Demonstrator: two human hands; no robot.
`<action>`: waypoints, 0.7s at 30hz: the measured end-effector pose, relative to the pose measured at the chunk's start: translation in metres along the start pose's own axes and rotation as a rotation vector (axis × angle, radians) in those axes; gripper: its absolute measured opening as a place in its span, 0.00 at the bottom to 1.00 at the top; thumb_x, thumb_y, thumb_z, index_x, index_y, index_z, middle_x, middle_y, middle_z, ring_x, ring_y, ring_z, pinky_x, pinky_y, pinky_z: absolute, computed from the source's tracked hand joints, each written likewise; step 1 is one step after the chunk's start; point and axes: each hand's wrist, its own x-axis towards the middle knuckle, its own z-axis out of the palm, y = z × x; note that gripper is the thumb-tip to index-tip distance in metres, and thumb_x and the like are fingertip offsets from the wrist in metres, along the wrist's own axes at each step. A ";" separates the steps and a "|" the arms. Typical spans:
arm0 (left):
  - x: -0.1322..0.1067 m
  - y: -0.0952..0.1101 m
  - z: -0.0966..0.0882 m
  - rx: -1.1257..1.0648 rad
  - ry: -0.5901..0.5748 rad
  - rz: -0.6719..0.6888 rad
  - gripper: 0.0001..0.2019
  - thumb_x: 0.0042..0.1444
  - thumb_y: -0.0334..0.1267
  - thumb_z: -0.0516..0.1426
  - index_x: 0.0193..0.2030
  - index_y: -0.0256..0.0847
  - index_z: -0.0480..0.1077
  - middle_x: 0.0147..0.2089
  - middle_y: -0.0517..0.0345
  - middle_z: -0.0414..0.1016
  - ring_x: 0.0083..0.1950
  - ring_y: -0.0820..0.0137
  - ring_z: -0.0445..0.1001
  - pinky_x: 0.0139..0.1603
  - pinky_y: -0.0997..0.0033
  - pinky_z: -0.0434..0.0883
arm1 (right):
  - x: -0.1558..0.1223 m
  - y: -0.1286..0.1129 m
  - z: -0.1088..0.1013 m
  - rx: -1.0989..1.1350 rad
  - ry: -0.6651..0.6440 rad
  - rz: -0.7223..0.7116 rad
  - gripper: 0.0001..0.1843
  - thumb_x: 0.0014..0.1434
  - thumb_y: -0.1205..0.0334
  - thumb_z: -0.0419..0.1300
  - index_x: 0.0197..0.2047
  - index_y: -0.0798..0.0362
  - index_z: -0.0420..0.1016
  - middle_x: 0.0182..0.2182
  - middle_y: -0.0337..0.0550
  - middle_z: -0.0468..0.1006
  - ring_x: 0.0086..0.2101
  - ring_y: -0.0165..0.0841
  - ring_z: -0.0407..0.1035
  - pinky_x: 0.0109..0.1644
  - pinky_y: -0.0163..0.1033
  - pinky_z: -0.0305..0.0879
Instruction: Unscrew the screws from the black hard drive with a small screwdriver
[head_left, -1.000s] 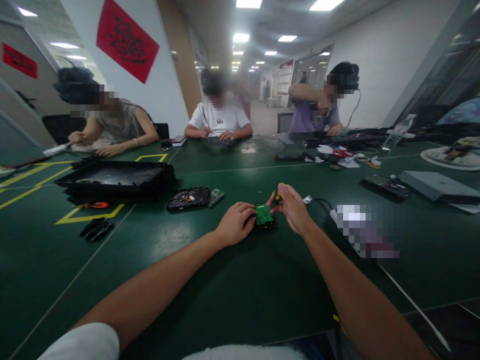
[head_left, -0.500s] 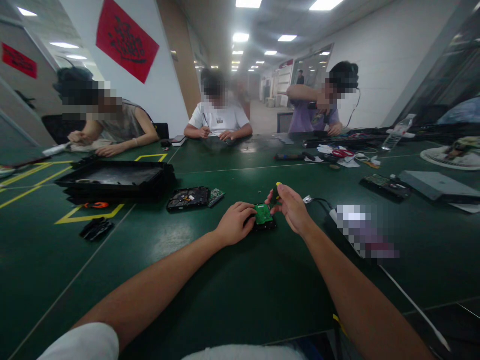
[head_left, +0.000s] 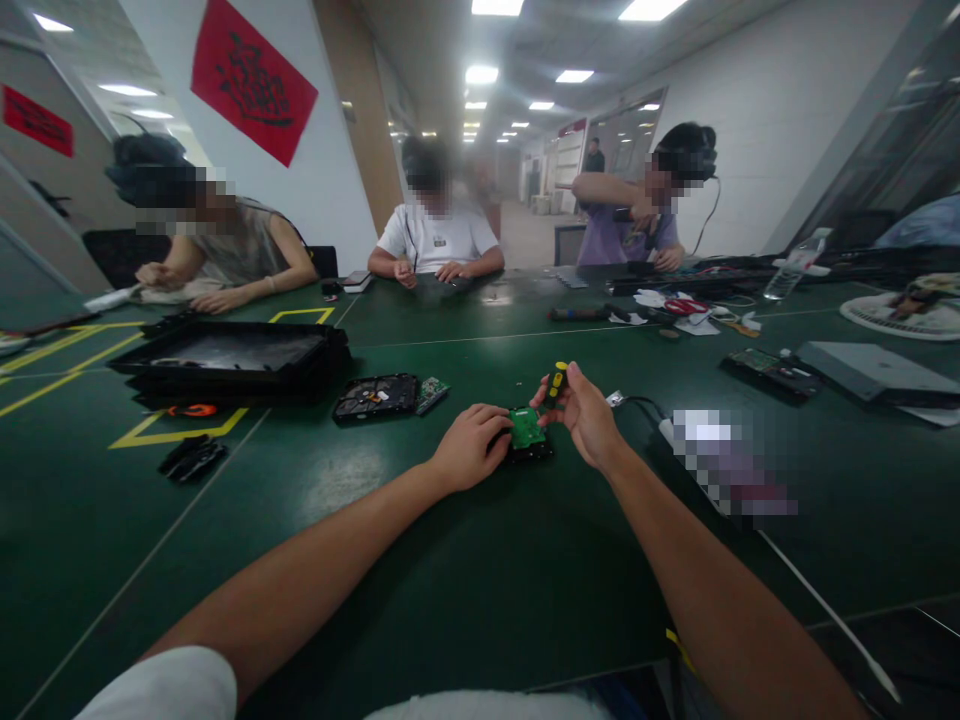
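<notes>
A hard drive (head_left: 531, 452) with a green circuit board (head_left: 528, 425) facing up lies on the green table in front of me. My left hand (head_left: 472, 445) grips its left side, fingers bent over the board's edge. In my right hand (head_left: 585, 410) is a screwdriver (head_left: 556, 383) with a black and yellow handle, held upright above the right part of the board. Its tip is too small to make out. Left of the drive lie another hard drive (head_left: 376, 397) and a loose circuit board (head_left: 433, 393).
Black trays (head_left: 232, 355) are stacked at the left, near orange-handled pliers (head_left: 193, 410) and black parts (head_left: 193, 458). To the right are a white power strip (head_left: 694, 475), a drive (head_left: 771, 372), a grey metal box (head_left: 877, 378) and a bottle (head_left: 796, 265). Several people sit opposite.
The fingers of my right hand have shifted and opened a little around the screwdriver, so more of its handle shows. My left hand and the hard drive stay put.
</notes>
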 end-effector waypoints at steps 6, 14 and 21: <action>-0.001 0.000 0.000 0.011 -0.001 -0.001 0.11 0.68 0.38 0.56 0.54 0.44 0.74 0.58 0.47 0.77 0.60 0.56 0.74 0.61 0.46 0.73 | -0.003 -0.003 0.001 -0.066 -0.011 -0.003 0.27 0.62 0.33 0.62 0.40 0.50 0.79 0.37 0.45 0.80 0.38 0.36 0.76 0.30 0.36 0.73; 0.000 -0.001 0.001 0.014 -0.005 0.001 0.11 0.68 0.37 0.56 0.54 0.44 0.74 0.57 0.47 0.77 0.60 0.56 0.74 0.62 0.47 0.73 | -0.002 -0.002 0.003 -0.079 0.011 -0.018 0.24 0.58 0.36 0.67 0.40 0.50 0.77 0.35 0.41 0.77 0.36 0.33 0.74 0.28 0.33 0.72; 0.001 0.002 0.000 0.013 0.007 -0.001 0.10 0.68 0.37 0.56 0.53 0.44 0.75 0.57 0.47 0.77 0.60 0.56 0.74 0.61 0.46 0.73 | -0.003 -0.001 0.003 -0.058 0.019 -0.037 0.22 0.58 0.38 0.68 0.41 0.48 0.73 0.34 0.39 0.77 0.35 0.33 0.75 0.27 0.33 0.72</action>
